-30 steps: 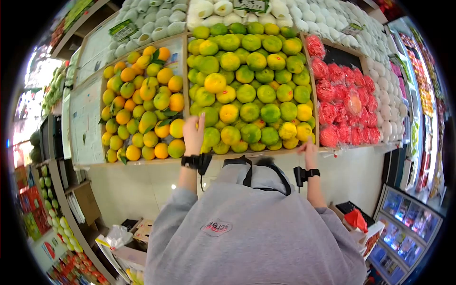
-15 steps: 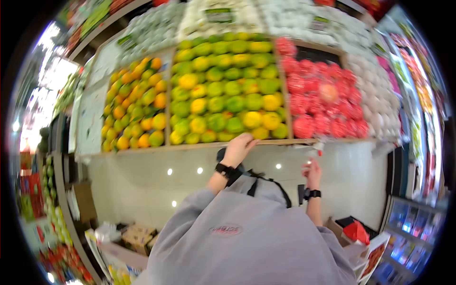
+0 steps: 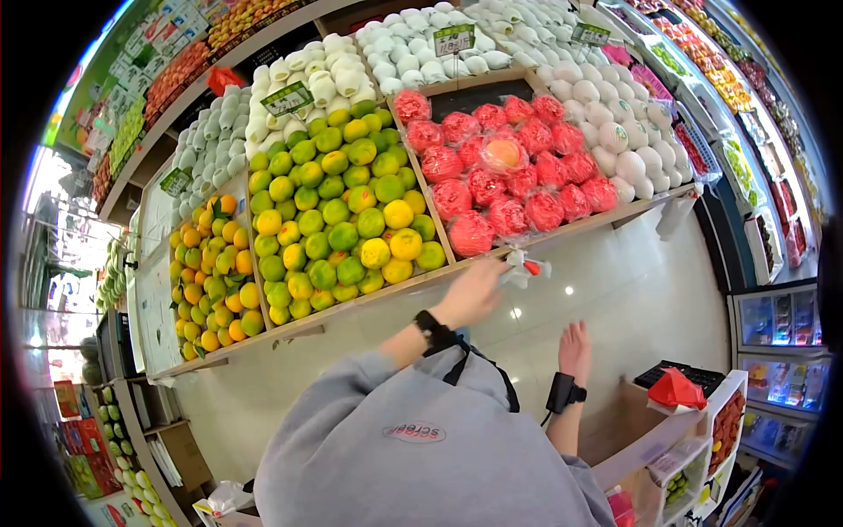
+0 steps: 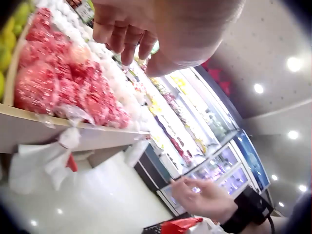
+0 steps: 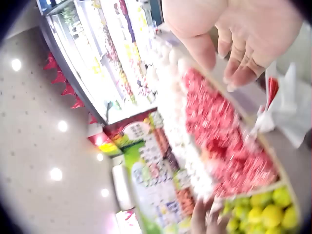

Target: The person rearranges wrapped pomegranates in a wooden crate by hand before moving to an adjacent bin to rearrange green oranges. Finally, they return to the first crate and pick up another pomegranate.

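My left hand (image 3: pixel 474 292) reaches across the front of the fruit stand, near white plastic bags with a red bit (image 3: pixel 529 268) tied at the stand's edge. Seen from the left wrist, the left hand (image 4: pixel 134 29) has loosely bent fingers and holds nothing. Lower and to the right, my right hand (image 3: pixel 575 351) hangs over the aisle with fingers extended. The right wrist view shows the right hand (image 5: pixel 248 41) with an empty palm. Beyond the left hand lie fruits in red plastic wrap (image 3: pixel 507 215), one with an orange face showing.
Green-yellow citrus (image 3: pixel 342 220) fills the middle bin, and oranges (image 3: pixel 215 281) the left one. White foam-netted fruits (image 3: pixel 632 162) stand at the right and back. A wooden rim (image 3: pixel 378 297) edges the stand. A box with a red bag (image 3: pixel 676 388) sits near the right arm.
The view has turned and shifted right along the stand. My left hand has gone from the citrus bin to beside the hanging bags. The right hand has moved back from the rim over the aisle.
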Demonstrator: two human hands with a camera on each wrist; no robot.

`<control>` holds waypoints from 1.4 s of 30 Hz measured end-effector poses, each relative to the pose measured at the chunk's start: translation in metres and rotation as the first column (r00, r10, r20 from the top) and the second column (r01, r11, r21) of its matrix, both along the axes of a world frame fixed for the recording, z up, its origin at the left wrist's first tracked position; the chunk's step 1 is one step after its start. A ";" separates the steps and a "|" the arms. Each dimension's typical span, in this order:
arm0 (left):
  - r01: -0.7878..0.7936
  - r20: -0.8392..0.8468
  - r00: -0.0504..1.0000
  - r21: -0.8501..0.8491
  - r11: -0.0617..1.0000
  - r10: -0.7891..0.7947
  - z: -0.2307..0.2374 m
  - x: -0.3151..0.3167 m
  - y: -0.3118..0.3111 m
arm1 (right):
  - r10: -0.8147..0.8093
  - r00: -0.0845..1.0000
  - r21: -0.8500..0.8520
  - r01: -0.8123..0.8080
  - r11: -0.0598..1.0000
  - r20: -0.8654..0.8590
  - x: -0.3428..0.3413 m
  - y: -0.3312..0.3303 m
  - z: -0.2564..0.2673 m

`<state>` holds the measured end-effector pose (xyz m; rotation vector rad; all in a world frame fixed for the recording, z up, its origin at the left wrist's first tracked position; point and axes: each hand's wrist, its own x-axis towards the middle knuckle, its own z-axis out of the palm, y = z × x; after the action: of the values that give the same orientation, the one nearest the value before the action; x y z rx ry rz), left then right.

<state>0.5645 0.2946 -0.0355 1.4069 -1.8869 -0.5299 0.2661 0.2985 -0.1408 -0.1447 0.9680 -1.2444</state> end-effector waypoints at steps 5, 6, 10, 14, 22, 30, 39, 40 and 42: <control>0.276 0.003 0.961 -0.104 0.956 -0.277 -0.001 -0.084 -0.054 | 0.193 0.875 -0.098 -0.167 0.981 0.444 0.090 -0.036 0.111; 0.318 0.020 0.948 -0.054 0.947 -0.317 -0.004 -0.094 -0.061 | 0.196 0.859 -0.154 -0.139 0.978 0.473 0.089 -0.047 0.106; 0.571 -0.119 0.810 -0.064 0.818 -0.575 0.006 -0.116 -0.067 | 0.240 0.855 -0.437 -0.017 0.899 0.459 0.079 -0.085 0.097; 0.690 0.024 0.709 -0.234 0.685 -0.705 0.012 -0.105 -0.111 | 0.195 0.871 -0.372 -0.381 0.846 -0.450 0.044 -0.165 0.122; 0.390 0.154 0.900 0.140 0.910 -0.409 -0.052 -0.138 -0.155 | -0.065 0.939 0.081 0.040 0.996 0.338 0.057 -0.119 0.107; 0.868 -0.314 0.460 -0.036 0.495 -0.830 0.006 -0.218 -0.139 | -0.576 0.804 0.115 0.564 0.817 0.145 -0.091 -0.117 0.121; 0.747 -0.548 0.633 0.248 0.617 -0.546 0.028 -0.348 -0.129 | -0.102 0.767 -0.237 0.317 0.918 0.633 -0.202 -0.056 0.085; 0.675 -0.332 0.700 0.020 0.737 -0.632 0.017 -0.372 -0.121 | 0.031 0.776 -0.327 0.229 0.917 0.630 -0.201 -0.056 0.079; 0.426 -0.135 0.885 -0.151 0.892 -0.445 -0.014 -0.428 -0.083 | 0.198 0.849 -0.478 0.072 0.875 0.490 -0.189 -0.055 0.100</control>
<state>0.1361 0.2116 -0.0499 0.8275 -2.0644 -0.7149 0.0776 0.2439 -0.0405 -0.2091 0.1558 -1.3455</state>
